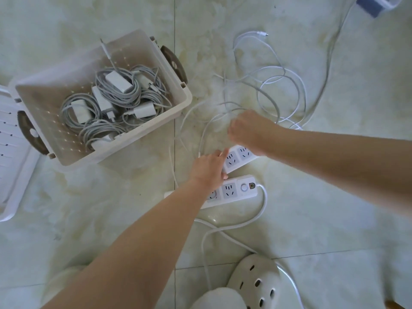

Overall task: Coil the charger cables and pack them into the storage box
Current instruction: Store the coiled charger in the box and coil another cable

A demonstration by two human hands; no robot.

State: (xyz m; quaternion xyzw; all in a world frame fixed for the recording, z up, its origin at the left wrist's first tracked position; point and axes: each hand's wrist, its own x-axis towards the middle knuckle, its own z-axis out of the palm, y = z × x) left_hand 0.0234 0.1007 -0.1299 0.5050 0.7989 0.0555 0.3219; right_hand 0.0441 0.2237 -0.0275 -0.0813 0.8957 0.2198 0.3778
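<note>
Past clog (254,279), storage box (55,85) runs lower-left to upper-right.

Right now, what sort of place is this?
Probably a room in a home, seen at floor level: glossy pale marble-look floor tiles, white plastic power strips lying on them with cables trailing, and a white perforated rubber clog on a foot.

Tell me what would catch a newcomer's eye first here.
The white box at upper left, already holding coiled grey chargers, stands out first. To its right, loose white cables sprawl over the floor. In the middle, the left hand and right hand are close together over two power strips.
</note>
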